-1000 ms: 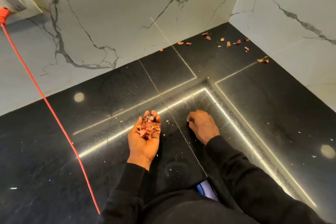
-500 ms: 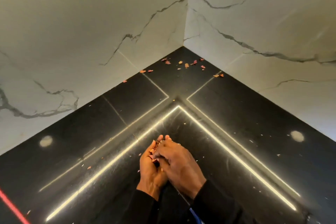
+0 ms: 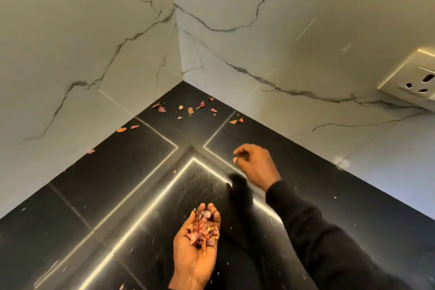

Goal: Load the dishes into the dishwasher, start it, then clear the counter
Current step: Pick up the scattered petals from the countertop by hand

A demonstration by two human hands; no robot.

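My left hand (image 3: 191, 262) lies palm up low over the black counter (image 3: 106, 183), cupped under a heap of pink and orange peel scraps (image 3: 203, 231). Further back and to the right, my right hand (image 3: 257, 168) hovers over the counter with its fingers loosely curled; nothing shows between them. More loose peel scraps (image 3: 189, 110) lie scattered in the far corner where the two walls meet, well beyond both hands. No dishes and no dishwasher are in view.
White marble-look walls (image 3: 94, 42) close the counter on the left and the right. A wall socket (image 3: 416, 82) sits on the right wall. Tiny white crumbs (image 3: 334, 197) dot the black surface, and bright reflected light strips cross it.
My right hand has left my left palm and moved up and right over the counter. The view has swung right, bringing the wall socket into sight.
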